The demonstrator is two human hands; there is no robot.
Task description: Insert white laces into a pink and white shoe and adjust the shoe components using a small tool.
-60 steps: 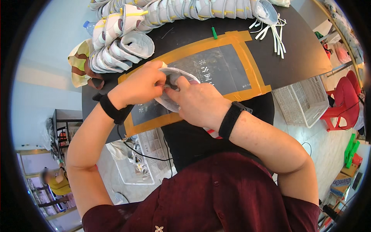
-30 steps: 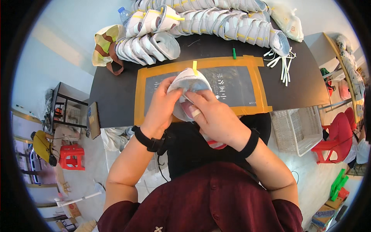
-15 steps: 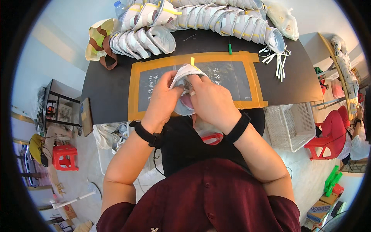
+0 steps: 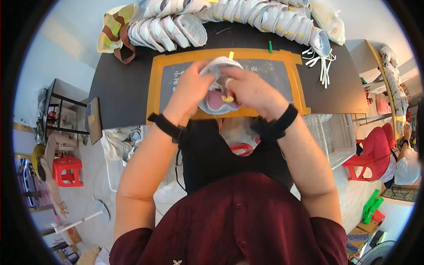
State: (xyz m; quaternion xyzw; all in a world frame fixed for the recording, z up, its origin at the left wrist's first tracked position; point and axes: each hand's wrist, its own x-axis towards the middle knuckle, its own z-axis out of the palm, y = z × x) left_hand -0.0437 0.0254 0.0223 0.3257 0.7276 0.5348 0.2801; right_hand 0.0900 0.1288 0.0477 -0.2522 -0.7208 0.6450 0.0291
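Over the near part of a taped panel on the table, I hold a pale shoe upper [image 4: 215, 102] with a mauve patch inside and a yellow tab at its far end. My left hand [image 4: 191, 90] is closed on its left edge. At the right side, my right hand [image 4: 257, 92] grips the upper with fingers curled into the opening, partly blurred. A small yellow piece [image 4: 227, 99] shows by the right fingertips; whether it is a tab of the upper or a separate bit, I cannot tell.
Long nested rows of shoe uppers [image 4: 247, 17] line the table's far side, white laces [image 4: 324, 66] hanging at their right end. A green tool [image 4: 270, 46] lies beyond the orange-taped panel [image 4: 282, 66]. A bag [image 4: 115, 33] sits far left; a white crate [image 4: 340, 137] stands below right.
Both hands and the upper have shifted slightly away from me. The upper's mauve inside shows more, and the yellow piece has come into sight by my right fingertips.
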